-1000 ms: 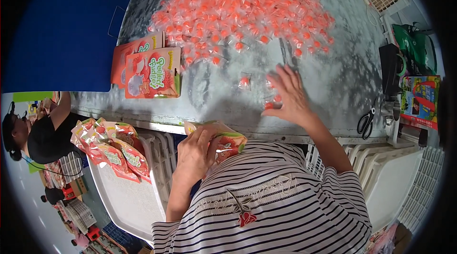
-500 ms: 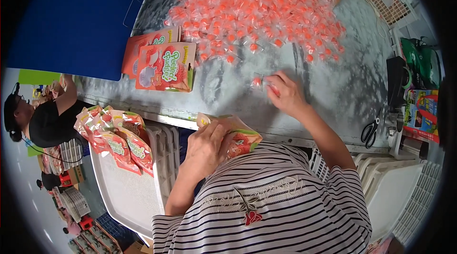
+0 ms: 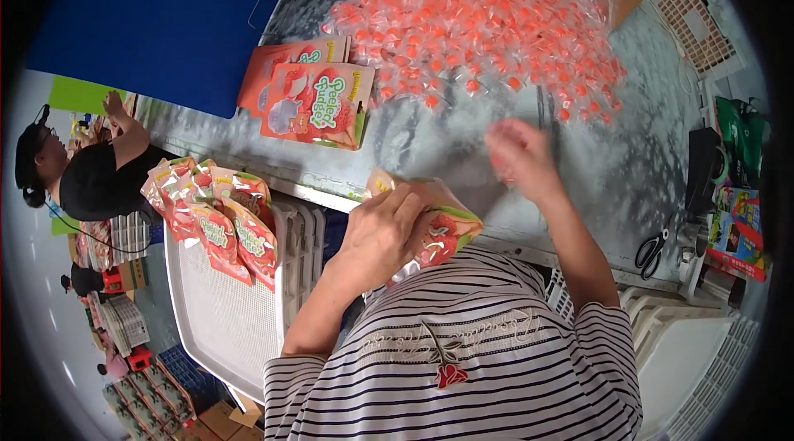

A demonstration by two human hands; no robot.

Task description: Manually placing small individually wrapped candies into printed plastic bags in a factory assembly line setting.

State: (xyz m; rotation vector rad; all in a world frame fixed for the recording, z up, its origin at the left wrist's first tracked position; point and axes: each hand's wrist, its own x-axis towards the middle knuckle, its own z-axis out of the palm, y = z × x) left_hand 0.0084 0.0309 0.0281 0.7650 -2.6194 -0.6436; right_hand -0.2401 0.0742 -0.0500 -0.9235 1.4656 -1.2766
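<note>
Left hand [image 3: 376, 234] grips a red pouch [image 3: 434, 222] at frame centre, long axis tilted, open top pointing upper left. Right hand [image 3: 517, 161] is blurred, grip unclear, just below the candy pile [image 3: 488, 27]. Flat pouches [image 3: 310, 98] sit upper left.

bright even light, fisheye bend + dark rim, right hand [image 3: 517, 161] motion-blurred.

Striped short-sleeved shirt, red flower emblem

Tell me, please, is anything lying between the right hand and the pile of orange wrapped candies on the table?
Nothing visible does. The right hand hovers over bare grey table, and the candy pile lies just beyond it with no other thing between.
</note>
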